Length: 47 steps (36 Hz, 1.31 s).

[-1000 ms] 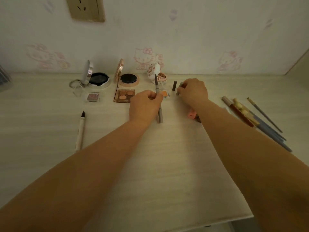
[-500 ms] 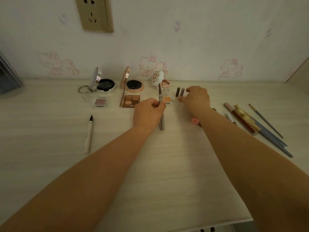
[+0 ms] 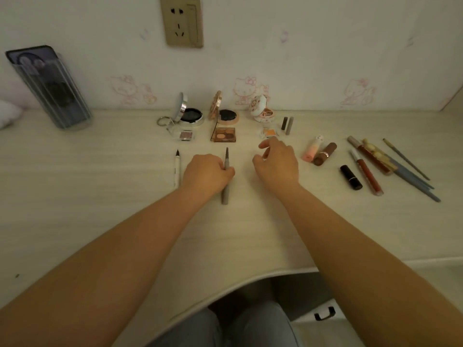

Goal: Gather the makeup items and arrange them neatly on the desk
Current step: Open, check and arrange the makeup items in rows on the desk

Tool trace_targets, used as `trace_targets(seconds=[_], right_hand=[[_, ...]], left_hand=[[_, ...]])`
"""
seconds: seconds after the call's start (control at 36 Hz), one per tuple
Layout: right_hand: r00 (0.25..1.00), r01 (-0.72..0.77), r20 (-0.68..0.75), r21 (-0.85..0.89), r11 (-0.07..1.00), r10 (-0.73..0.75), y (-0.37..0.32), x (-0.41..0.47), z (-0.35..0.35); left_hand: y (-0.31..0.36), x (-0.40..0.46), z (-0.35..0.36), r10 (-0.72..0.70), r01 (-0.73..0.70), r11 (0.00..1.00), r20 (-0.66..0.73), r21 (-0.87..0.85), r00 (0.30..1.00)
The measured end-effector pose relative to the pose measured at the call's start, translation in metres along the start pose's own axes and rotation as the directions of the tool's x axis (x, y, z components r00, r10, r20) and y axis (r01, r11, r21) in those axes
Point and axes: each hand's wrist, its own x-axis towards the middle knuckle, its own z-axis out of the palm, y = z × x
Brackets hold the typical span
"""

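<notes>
Head view: left hand [image 3: 209,172] grips pencil [image 3: 226,176] mid-worktop [image 3: 75,196].
Axis: front-to-back, tip toward back edge.
Right hand [image 3: 276,165]: loosely curled, empty.
Change: right hand withdrew from caps [image 3: 287,125].

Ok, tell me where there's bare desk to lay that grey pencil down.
Bare desk runs from the white pen left to the clear holder; the near strip by the edge is bare too. Crowded: the compacts at the wall and the lipsticks and brushes on the right.
</notes>
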Motion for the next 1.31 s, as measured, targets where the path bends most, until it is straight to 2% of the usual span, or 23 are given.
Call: trace_targets(seconds=[0.08, 0.17, 0.31, 0.5, 0.81, 1.0, 1.19, 1.31], right_hand=[[0.993, -0.056, 0.103, 0.035, 0.998, 0.052, -0.012, -0.008, 0.009], [0.984, -0.058, 0.166, -0.002, 0.998, 0.057, -0.021, -0.016, 0.016], [0.986, -0.048, 0.158, -0.047, 0.998, 0.055, -0.029, -0.026, 0.022], [0.995, 0.030, 0.103, -0.145, 0.989, -0.015, -0.028, -0.033, 0.027], [0.994, 0.030, 0.108, -0.136, 0.990, -0.015, -0.027, -0.031, 0.026], [0.992, 0.027, 0.125, -0.130, 0.991, -0.011, -0.028, -0.032, 0.025], [0.993, -0.065, 0.105, 0.147, 0.987, 0.050, -0.022, -0.038, 0.008], [0.999, -0.047, -0.004, 0.112, 0.993, 0.048, 0.000, -0.043, -0.013]], left_hand=[[-0.007, -0.006, -0.005, -0.013, 0.011, 0.996, 0.019, 0.083, 1.000], [-0.014, -0.009, -0.010, -0.029, 0.028, 0.987, 0.004, 0.159, 1.000], [-0.019, -0.011, -0.015, -0.012, 0.016, 0.948, -0.015, 0.318, 1.000], [-0.021, -0.006, -0.023, 0.052, -0.028, 0.839, -0.030, 0.543, 0.998], [-0.024, 0.005, -0.020, 0.001, 0.022, 0.857, -0.045, 0.516, 0.999], [-0.020, 0.000, -0.026, 0.034, 0.007, 0.848, -0.066, 0.530, 0.997], [-0.002, -0.007, -0.031, 0.139, -0.041, 0.863, -0.159, 0.504, 0.977], [0.029, -0.011, -0.020, 0.254, -0.171, 0.896, -0.157, 0.409, 0.955]])
